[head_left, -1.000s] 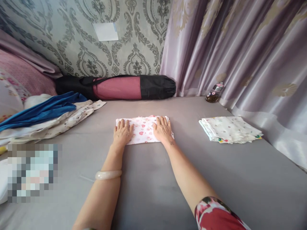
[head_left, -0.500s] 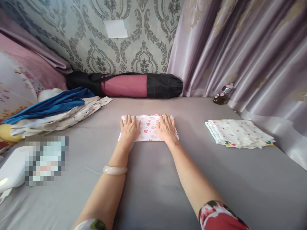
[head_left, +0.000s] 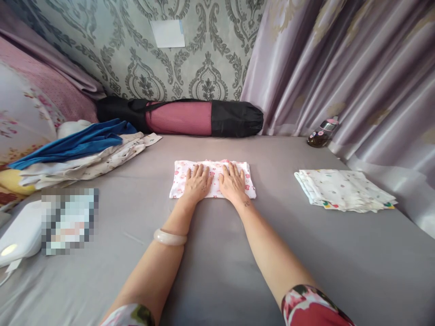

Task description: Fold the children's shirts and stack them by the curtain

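A folded white cloth with red and pink prints [head_left: 179, 181] lies flat on the grey bed sheet [head_left: 217, 253] straight ahead. My left hand [head_left: 197, 182] rests palm down on its left-middle part, fingers stretched out and pointing away from me. On the right-middle part, my right hand [head_left: 233, 182] lies flat too, with its fingers slightly spread. A narrow strip of the print shows between the hands. Neither hand grips the cloth; both palms cover parts of it.
Right of the hands sits a stack of folded white printed cloths [head_left: 343, 190]. A bottle [head_left: 321, 133] stands by the curtain. Along the wall lies a pink and black rolled bag [head_left: 180, 117]. Blue and cream clothes [head_left: 78, 147] and a white device [head_left: 23, 231] are at left.
Both hands have slid inward over the cloth, the left one more, so they are closer together and the cloth's side ends are uncovered. The camera view has shifted slightly.
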The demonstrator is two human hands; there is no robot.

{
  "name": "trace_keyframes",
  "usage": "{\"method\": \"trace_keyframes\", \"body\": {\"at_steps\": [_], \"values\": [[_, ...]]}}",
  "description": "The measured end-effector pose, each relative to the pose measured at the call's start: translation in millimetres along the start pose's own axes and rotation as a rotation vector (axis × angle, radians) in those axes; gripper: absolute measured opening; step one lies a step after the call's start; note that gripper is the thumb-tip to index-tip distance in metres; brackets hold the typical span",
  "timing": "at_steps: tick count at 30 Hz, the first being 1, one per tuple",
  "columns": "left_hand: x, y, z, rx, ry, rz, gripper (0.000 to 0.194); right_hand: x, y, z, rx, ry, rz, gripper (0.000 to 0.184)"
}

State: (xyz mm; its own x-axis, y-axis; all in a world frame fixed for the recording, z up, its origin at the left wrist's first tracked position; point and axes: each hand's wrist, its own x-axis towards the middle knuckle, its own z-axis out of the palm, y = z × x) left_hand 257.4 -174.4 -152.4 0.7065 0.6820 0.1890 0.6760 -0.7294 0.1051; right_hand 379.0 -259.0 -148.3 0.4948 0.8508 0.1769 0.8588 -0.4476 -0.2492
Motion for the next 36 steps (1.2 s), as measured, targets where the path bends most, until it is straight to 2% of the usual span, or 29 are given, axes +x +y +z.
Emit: {"method": "trace_keyframes", "body": {"at_steps": [5, 10, 16, 21, 26, 29, 32, 36], "values": [[0, 2, -2.2, -0.006, 0.014, 0.005, 0.053, -1, -2, -3, 0.007, 0.009, -0.003, 0.052], [-1, 11, -5.9, -0.033, 0.072, 0.092, 0.050, -4, -13, -4, 0.038, 0.016, -0.076, 0.052], [-2, 15, -3.1, -0.051, -0.008, 0.084, 0.050, -8, -18, -1, 0.049, -0.009, -0.116, 0.052], [0, 14, -0.2, -0.068, 0.021, 0.089, 0.048, -7, -17, -1, 0.031, -0.020, -0.107, 0.052], [6, 3, -9.2, -0.136, -0.019, 0.099, 0.043, -5, -16, 0, 0.003, -0.030, -0.096, 0.051], [8, -16, -20.4, -0.160, -0.006, 0.008, 0.039, -3, -21, -7, -0.004, -0.069, -0.077, 0.051], [8, -40, -28.7, -0.207, 0.049, -0.139, 0.035, 0, -34, -14, 0.018, -0.075, -0.071, 0.050], [7, -63, -28.1, -0.302, 0.092, -0.350, 0.030, 7, -53, -9, 0.048, -0.073, -0.116, 0.053]]}}
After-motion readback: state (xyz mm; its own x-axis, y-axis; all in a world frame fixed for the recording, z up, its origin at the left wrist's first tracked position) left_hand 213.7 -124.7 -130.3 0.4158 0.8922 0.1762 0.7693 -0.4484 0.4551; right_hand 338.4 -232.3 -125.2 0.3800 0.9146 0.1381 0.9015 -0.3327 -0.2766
